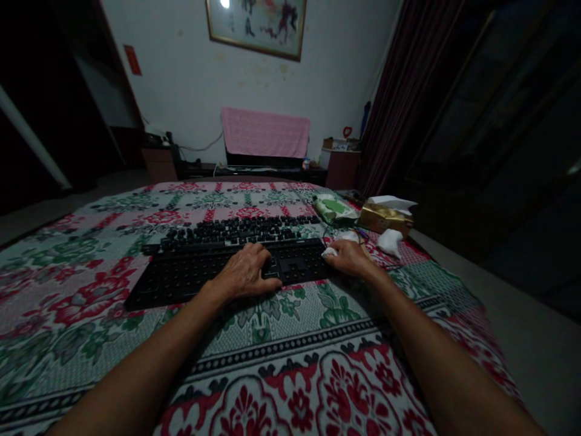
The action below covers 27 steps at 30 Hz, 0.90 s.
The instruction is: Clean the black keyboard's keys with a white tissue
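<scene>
A black keyboard (181,275) with its keycaps off lies across the patterned bed cover. Spread over its middle part, my left hand (247,270) rests with the thumb held apart from the fingers and nothing in it. At the keyboard's right end, my right hand (351,259) is closed on a white wipe (330,252), which pokes out by the fingertips. Behind the keyboard lie rows of loose black keycaps (245,227). The fingers' undersides are hidden.
A green and white wipes pack (334,208) and a gold tissue box (385,218) stand at the back right. A crumpled white tissue (390,243) lies in front of the box. The floral cover (267,339) stretches on all sides; a pink cloth (267,131) hangs by the far wall.
</scene>
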Each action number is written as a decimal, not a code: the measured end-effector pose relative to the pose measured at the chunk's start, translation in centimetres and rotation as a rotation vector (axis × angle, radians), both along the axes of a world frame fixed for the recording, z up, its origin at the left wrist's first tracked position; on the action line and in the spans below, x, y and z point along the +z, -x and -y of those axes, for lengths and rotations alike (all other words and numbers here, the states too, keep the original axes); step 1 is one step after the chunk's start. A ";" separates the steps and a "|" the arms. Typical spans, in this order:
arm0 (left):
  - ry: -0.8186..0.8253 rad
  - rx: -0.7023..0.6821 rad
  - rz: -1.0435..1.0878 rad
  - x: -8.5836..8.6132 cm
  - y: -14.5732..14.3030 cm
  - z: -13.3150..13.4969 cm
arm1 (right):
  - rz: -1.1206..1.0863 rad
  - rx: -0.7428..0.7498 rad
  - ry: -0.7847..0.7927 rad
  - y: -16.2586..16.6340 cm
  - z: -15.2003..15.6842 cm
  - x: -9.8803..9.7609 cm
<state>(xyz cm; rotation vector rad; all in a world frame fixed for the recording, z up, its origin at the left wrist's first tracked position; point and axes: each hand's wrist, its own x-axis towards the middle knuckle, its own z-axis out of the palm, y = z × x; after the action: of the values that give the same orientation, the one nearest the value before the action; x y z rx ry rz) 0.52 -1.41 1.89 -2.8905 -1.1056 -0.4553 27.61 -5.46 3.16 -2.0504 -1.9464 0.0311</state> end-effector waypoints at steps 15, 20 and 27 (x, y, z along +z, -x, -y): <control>0.084 0.117 -0.122 2.2 1.0 -0.4 | -0.065 0.173 -0.144 1.9 -1.0 -1.5; 0.029 0.004 -0.044 1.7 -0.3 0.2 | -0.102 0.256 -0.170 3.0 -0.6 -0.7; 0.041 -0.071 -0.004 -0.7 -0.4 -0.5 | -0.148 0.516 -0.044 5.2 0.0 -0.8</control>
<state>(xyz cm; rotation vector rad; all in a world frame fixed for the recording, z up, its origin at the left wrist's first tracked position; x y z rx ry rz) 0.91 -0.91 1.22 -2.9727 -1.0264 -0.4339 22.41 -5.44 2.37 -1.4236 -2.2942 0.2439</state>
